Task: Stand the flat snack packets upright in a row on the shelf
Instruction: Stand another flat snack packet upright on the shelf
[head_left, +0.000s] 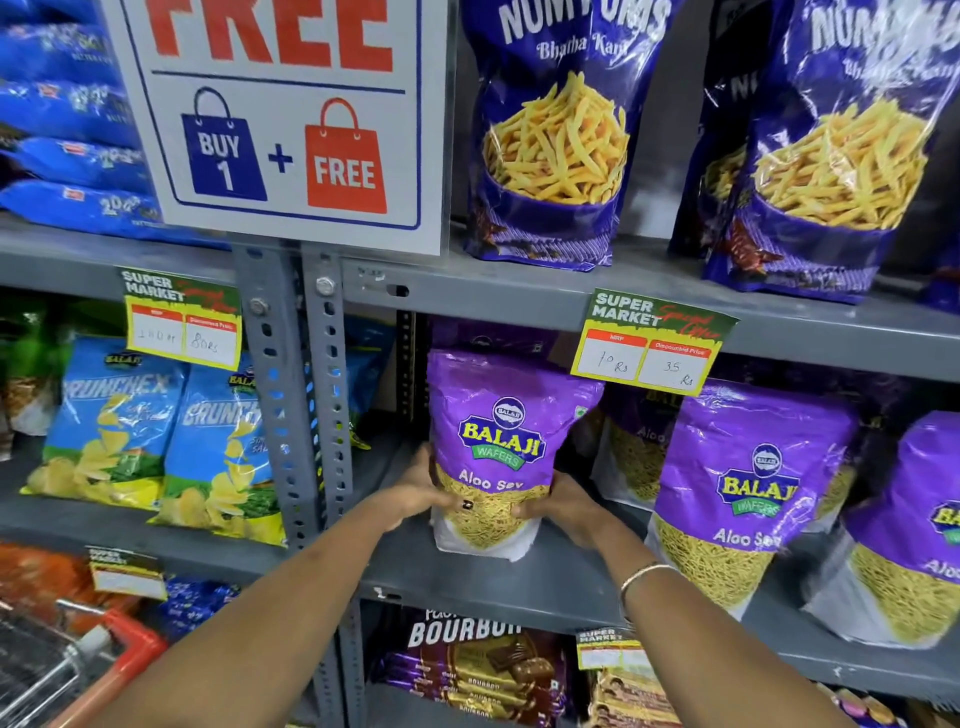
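Observation:
A purple Aloo Sev packet (501, 431) stands upright at the left end of the grey middle shelf (519, 582). My left hand (421, 493) grips its lower left edge and my right hand (563, 506) grips its lower right edge. Two more purple Aloo Sev packets, one (743, 478) and another (914, 525), stand upright to the right in a row. Further packets (636, 447) stand behind them, partly hidden.
A perforated steel upright (306, 405) borders the bay on the left, with blue Crunchex packets (119, 426) beyond it. A price tag (649, 340) hangs from the shelf above. Large purple packets (556, 130) stand on the upper shelf. Bourbon biscuits (478, 670) lie below. A shopping cart (78, 660) is bottom left.

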